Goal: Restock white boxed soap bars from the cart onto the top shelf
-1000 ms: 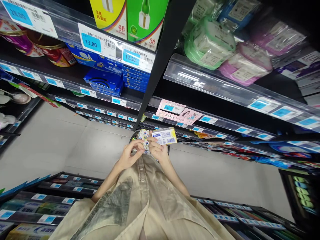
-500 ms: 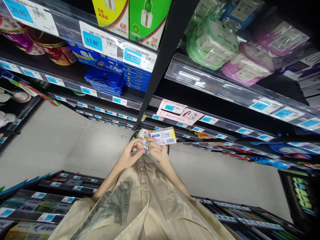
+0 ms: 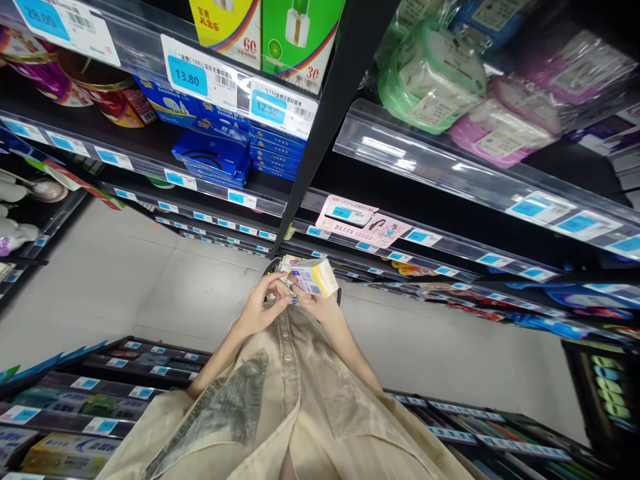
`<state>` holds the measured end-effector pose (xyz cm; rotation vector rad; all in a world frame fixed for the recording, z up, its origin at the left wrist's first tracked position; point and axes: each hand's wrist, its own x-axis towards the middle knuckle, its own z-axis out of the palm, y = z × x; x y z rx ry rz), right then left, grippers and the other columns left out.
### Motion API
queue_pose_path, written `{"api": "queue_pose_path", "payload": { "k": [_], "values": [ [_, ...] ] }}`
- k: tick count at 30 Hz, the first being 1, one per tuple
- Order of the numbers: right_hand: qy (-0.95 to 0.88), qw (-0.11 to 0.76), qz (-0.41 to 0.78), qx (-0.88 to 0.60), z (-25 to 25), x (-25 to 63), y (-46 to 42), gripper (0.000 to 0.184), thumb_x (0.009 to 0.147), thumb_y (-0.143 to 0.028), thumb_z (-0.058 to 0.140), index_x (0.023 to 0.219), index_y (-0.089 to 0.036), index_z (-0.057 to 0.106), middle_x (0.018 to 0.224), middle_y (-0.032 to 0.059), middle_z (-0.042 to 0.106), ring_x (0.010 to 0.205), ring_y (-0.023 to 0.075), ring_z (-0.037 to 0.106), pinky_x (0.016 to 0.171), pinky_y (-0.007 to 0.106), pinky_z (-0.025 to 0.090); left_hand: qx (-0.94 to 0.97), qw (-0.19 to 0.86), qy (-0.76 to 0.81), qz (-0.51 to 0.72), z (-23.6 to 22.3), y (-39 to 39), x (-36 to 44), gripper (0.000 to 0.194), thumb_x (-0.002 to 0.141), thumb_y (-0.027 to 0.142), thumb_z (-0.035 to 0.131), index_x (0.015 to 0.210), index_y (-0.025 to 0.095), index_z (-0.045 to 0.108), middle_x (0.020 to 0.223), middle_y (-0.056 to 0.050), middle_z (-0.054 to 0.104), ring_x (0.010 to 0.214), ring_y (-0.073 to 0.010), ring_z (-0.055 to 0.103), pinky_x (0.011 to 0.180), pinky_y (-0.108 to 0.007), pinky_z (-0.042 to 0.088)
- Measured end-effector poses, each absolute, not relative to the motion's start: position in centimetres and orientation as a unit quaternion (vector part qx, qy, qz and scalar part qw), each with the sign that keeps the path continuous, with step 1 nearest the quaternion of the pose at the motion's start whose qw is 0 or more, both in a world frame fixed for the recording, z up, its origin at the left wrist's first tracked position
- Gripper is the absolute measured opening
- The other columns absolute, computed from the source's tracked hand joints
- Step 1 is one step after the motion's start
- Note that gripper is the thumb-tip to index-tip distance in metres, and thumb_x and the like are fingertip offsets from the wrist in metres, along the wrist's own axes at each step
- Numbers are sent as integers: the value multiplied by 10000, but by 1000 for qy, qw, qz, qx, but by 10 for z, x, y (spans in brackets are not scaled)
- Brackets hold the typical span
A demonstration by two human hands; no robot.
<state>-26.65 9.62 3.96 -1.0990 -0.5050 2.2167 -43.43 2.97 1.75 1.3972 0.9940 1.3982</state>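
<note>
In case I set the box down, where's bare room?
Bare floor shows left of the left hand, between the front shelves and lower-left shelves, and right of the right hand. The dark gap above the pink sign may admit a hand; its depth is hidden. Crowded: the blue boxes and tins, upper left, and the packets by the hands.

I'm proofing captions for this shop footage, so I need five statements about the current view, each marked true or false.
1. The right hand holds a white-and-yellow box. True.
2. Blue boxes lie lower than the 13.80 price tag. True.
3. Only one hand is in view. False: the left hand shows too, beside the right.
4. The green box marked 30 stands right of the yellow box marked 60. True.
5. No wrapped goods show. False: a wrapped green container sits right of the black upright.
</note>
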Motion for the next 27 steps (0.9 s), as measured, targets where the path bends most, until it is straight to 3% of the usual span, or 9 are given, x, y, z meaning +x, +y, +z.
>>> {"api": "queue_pose_path", "payload": {
  "k": [3,7,12,17,22,27],
  "values": [
    [-194,319,818,-438,36,-272,93,547,779,-643,817,1131,-230,748,813,11,722,523,126,503,445,235,417,543,457,399,580,13,28,-434,572,1004,325,746,1500,220,481,896,-17,724,719,-149,671,680,-265,541],
    [-211,350,791,-454,35,-275,90,528,790,-652,826,1072,-219,717,796,3,724,521,134,547,391,227,388,494,484,403,600,7,24,-436,646,995,412,757,1537,245,447,907,-20,695,745,-170,668,698,-288,556],
    [-290,420,720,-470,47,-272,88,444,818,-593,820,1070,-252,688,976,17,753,723,176,673,451,231,488,430,544,360,624,3,19,-441,751,1002,568,672,1624,249,398,940,-41,670,697,-174,643,599,-274,508],
    [-341,417,697,-474,54,-268,83,439,824,-598,819,1066,-262,671,997,21,738,788,196,682,519,262,534,395,536,378,643,-2,21,-442,823,938,613,732,1602,226,437,1048,-86,713,654,-144,609,579,-260,491],
    [-389,409,670,-482,54,-261,85,415,840,-590,828,1024,-248,681,935,8,723,771,169,646,604,243,495,375,527,381,660,-8,21,-439,784,933,599,739,1572,225,480,1054,-94,735,624,-135,597,554,-252,487],
    [-472,373,661,-449,53,-259,91,417,781,-567,894,975,-236,732,986,23,733,854,171,659,726,259,522,343,509,422,667,-11,-1,-447,827,877,672,763,1544,238,536,1220,-143,748,792,-226,704,622,-300,559]
  ]
}}
